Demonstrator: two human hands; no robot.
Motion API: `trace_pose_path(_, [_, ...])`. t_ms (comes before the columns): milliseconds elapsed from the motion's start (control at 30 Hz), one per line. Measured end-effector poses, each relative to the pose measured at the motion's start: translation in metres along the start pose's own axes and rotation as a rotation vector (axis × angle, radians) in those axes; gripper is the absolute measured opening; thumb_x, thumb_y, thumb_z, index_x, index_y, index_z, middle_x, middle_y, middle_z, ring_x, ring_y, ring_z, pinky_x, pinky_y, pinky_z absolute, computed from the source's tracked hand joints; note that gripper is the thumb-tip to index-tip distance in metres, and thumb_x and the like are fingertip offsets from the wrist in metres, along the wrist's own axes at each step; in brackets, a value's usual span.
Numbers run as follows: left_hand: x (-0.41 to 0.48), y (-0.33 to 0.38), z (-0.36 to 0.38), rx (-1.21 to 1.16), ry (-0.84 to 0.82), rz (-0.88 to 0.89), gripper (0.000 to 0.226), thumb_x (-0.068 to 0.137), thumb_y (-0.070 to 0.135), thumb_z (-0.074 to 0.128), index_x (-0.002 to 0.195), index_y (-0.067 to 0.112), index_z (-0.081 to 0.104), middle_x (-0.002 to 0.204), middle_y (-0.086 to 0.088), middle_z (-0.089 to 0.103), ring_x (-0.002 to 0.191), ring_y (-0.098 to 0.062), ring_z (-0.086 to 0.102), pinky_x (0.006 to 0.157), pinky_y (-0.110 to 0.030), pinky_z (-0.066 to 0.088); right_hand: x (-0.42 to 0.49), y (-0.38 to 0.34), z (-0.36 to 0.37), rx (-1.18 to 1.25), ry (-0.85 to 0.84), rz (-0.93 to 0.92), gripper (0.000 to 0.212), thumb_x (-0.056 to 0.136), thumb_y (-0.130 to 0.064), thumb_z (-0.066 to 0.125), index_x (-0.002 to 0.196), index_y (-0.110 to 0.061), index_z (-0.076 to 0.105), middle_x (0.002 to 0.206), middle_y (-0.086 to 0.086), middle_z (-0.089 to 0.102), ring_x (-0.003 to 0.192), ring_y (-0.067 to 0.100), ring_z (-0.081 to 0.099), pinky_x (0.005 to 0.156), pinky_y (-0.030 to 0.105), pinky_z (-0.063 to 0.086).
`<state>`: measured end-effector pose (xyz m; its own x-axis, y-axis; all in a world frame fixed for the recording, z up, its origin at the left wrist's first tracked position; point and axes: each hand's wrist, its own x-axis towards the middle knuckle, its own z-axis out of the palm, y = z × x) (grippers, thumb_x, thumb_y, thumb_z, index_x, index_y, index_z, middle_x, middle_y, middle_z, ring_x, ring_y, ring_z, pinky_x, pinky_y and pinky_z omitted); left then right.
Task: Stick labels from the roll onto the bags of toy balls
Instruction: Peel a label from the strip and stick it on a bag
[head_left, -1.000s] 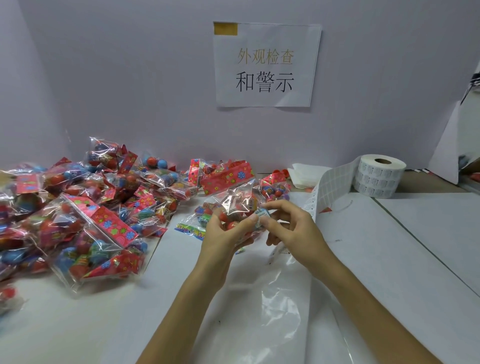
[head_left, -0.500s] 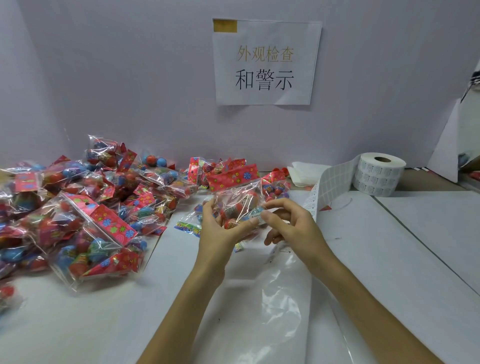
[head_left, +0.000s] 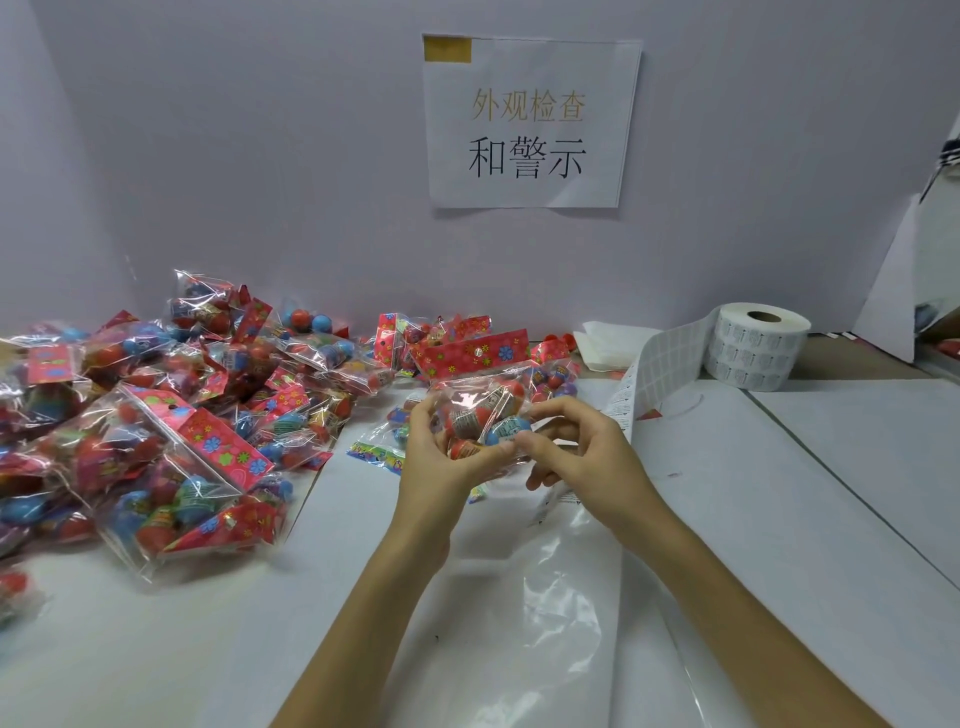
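1. Your left hand (head_left: 441, 462) grips a clear bag of toy balls (head_left: 480, 408) from its left side, fingers curled round it, and holds it above the table (head_left: 779, 519) at the centre.
2. Your right hand (head_left: 587, 457) pinches the bag's right edge between thumb and forefinger, beside a blue ball. I cannot tell whether a label sits under those fingertips.
3. The label roll (head_left: 753, 348) stands on end at the far right. Its strip (head_left: 660, 358) trails left and down behind your right hand.
4. The heap of bags (head_left: 171, 415) covers the left side.
5. A clear plastic sheet (head_left: 545, 597) lies near, under your forearms.
6. A paper sign (head_left: 530, 122) hangs on the far wall.
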<state>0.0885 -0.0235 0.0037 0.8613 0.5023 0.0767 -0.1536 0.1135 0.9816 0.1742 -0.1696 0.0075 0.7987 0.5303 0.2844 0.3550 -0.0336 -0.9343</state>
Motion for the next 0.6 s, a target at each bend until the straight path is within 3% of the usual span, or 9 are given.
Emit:
trace_pose_path(167, [0.0033,-0.0026,-0.0018,0.006,0.010,0.000,0.085,0.072,0.000,0.088,0.136,0.033,0.043,0.125,-0.009,0.064,0.103,-0.023,0.073,0.086,-0.033,0.063,0.0007,0.0005,-0.0002,0.031,-0.030,0.025,0.014,0.097,-0.013,0.066,0.111,-0.019,0.065,0.090,0.003,0.072,0.065,0.025,0.074,0.062,0.025,0.057])
trace_pose_path(367, [0.0034,-0.0030,-0.0015,0.009,0.005,0.012,0.088,0.070,0.003,0.091,0.140,0.029,0.043,0.130,-0.012,0.063,0.108,-0.027,0.071,0.096,-0.045,0.059,0.0007,0.0030,0.0008,0.012,-0.030,-0.020,0.020,0.093,-0.015,0.072,0.110,-0.018,0.064,0.081,0.001,0.074,0.065,0.025,0.073,0.065,0.028,0.059])
trace_pose_path(467, [0.0012,-0.0025,0.0000,-0.001,0.006,0.026,0.086,0.065,0.015,0.093,0.137,0.030,0.048,0.122,-0.008,0.068,0.104,-0.023,0.073,0.092,-0.043,0.061,0.0013,0.0040,-0.0002,0.044,-0.030,-0.035,0.019,0.093,-0.009,0.071,0.110,-0.016,0.063,0.081,0.003,0.073,0.065,0.028,0.073,0.066,0.029,0.058])
trace_pose_path(600, [0.0018,-0.0045,-0.0006,0.000,0.015,0.047,0.074,0.073,0.008,0.090,0.131,0.032,0.052,0.116,-0.005,0.071,0.101,-0.020,0.074,0.087,-0.040,0.063,0.0011,0.0041,-0.0011,0.041,-0.047,-0.037,0.022,0.093,-0.005,0.069,0.109,-0.018,0.064,0.081,-0.001,0.071,0.067,0.026,0.073,0.068,0.028,0.058])
